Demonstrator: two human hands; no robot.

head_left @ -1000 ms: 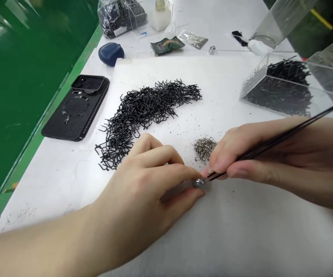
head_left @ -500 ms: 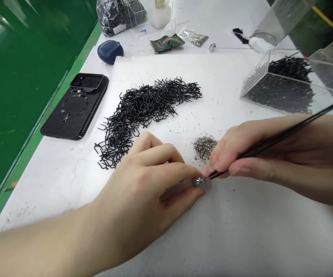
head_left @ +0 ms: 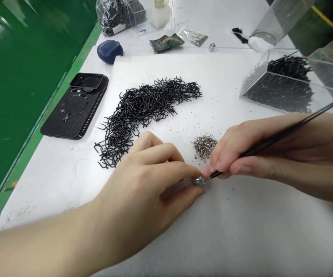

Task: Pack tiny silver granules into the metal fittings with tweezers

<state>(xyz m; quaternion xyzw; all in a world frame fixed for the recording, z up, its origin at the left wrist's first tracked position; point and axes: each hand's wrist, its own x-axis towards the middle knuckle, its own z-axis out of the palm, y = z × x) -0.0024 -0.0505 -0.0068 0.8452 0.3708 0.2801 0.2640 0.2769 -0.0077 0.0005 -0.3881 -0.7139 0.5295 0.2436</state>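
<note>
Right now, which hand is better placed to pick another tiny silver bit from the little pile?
Probably the right hand. It holds the tweezers and lies right beside the silver pile, while the left hand is pinching the small metal piece against the white mat.

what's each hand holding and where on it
The left hand pinches a small silvery part by its sides between thumb and forefinger. The right hand grips black tweezers near their tips.

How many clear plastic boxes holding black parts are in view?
2. One clear box sits at the right, behind the right hand; another stands at the far top edge by a bag of parts. Others may lie outside the frame.
</note>
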